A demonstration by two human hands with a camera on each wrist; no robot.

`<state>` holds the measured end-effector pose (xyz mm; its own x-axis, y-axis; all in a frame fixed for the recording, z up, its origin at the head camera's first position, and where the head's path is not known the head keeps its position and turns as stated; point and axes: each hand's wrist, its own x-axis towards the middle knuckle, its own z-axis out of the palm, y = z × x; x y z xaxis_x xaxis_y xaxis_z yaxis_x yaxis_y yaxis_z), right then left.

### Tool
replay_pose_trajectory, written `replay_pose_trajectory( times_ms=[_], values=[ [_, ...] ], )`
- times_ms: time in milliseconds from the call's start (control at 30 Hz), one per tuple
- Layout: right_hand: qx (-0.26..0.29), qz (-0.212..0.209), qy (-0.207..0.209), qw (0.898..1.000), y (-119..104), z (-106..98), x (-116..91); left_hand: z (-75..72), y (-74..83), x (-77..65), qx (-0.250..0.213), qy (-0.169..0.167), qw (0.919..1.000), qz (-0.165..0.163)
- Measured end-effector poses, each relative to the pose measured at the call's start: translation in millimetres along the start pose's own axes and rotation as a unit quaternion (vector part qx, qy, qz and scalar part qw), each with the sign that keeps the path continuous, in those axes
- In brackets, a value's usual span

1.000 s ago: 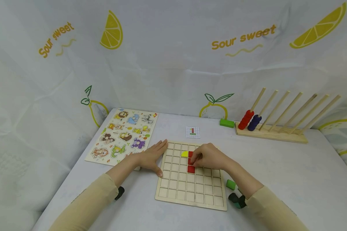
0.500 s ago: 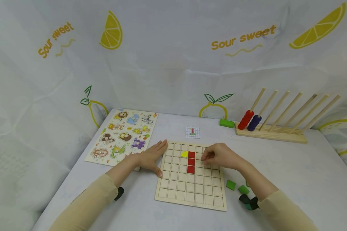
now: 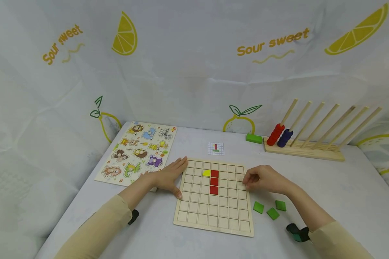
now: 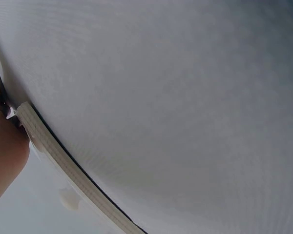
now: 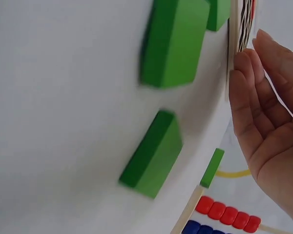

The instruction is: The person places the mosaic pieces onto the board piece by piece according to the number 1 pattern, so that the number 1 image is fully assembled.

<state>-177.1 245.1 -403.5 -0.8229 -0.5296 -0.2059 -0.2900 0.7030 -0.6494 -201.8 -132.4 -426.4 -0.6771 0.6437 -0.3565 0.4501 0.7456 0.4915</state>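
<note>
A wooden grid board (image 3: pixel 214 216) lies in front of the person. Its cells hold a column of red square tiles (image 3: pixel 214 181), with a yellow tile (image 3: pixel 206 173) beside the top one. My left hand (image 3: pixel 168 178) rests with spread fingers along the board's left edge. Over the right edge hovers my right hand (image 3: pixel 264 178), fingers loosely bent; the right wrist view shows nothing between the fingertips (image 5: pixel 241 63). Several green tiles (image 3: pixel 273 213) lie on the table just below that hand, and they appear large and close as green blocks (image 5: pixel 151 156) in the right wrist view.
Behind the board lies a small printed pattern card (image 3: pixel 215 148). An animal puzzle board (image 3: pixel 139 153) is at the left, partly under the left forearm. A green block (image 3: pixel 254 138) and a peg abacus (image 3: pixel 304 149) with red and blue beads stand at the back right.
My right hand has moved right, from over the red tiles to the board's right edge, uncovering the red column and the green tiles. The left hand stays where it was.
</note>
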Motion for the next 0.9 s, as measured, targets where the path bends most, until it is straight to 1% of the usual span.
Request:
replay_pose_trajectory(
  times_ms=[133,267,433,667,767,900],
  values=[
    [0.000,-0.007,-0.019,1.000,9.3,-4.0,-7.6,-0.3,-0.1,-0.4,0.001,0.001,1.0000,0.000],
    [0.010,-0.004,-0.039,0.999,15.2,-5.9,-13.4,-0.7,0.3,-0.7,-0.001,0.001,1.0000,0.000],
    [0.049,-0.001,-0.084,0.995,20.8,-6.7,-18.9,-1.1,0.4,-0.9,0.000,0.000,1.0000,-0.001],
    [0.104,-0.020,-0.138,0.985,23.6,-7.8,-21.8,-0.6,0.4,0.1,0.003,0.001,1.0000,-0.002],
    [0.112,-0.020,-0.147,0.982,21.8,-7.7,-22.6,-0.2,0.5,0.2,0.002,0.003,1.0000,0.000],
    [0.099,-0.014,-0.150,0.984,21.1,-6.8,-22.4,0.2,0.7,0.0,0.002,0.003,1.0000,0.000]
  ],
)
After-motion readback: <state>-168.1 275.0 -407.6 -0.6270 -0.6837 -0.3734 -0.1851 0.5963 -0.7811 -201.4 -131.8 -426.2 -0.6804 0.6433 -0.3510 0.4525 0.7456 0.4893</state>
